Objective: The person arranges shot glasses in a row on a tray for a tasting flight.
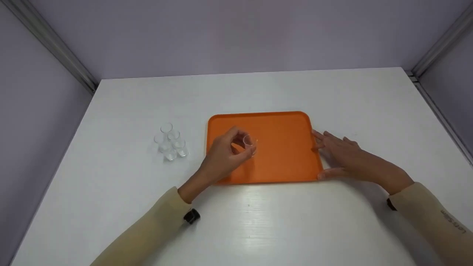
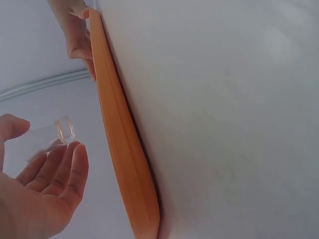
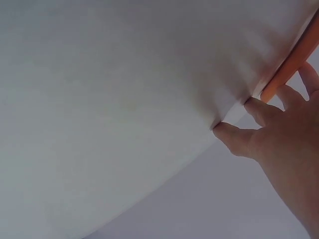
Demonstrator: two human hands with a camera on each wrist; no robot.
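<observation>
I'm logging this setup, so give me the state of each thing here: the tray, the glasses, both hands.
Orange tray: flat on the white table.
Small clear glass: lifted over the tray, in the left hand's grip.
Cluster of glasses: upright on the table, left of the tray.
Left hand: pinches the glass.
Right hand: fingers straight, touching the tray's right edge.

**Hands at work: 1 curled, 1 flat**

The left hand is raised with fingers and thumb curled in a pinch. The right hand is laid flat, fingers straight and spread. Both forearms are sleeved.
</observation>
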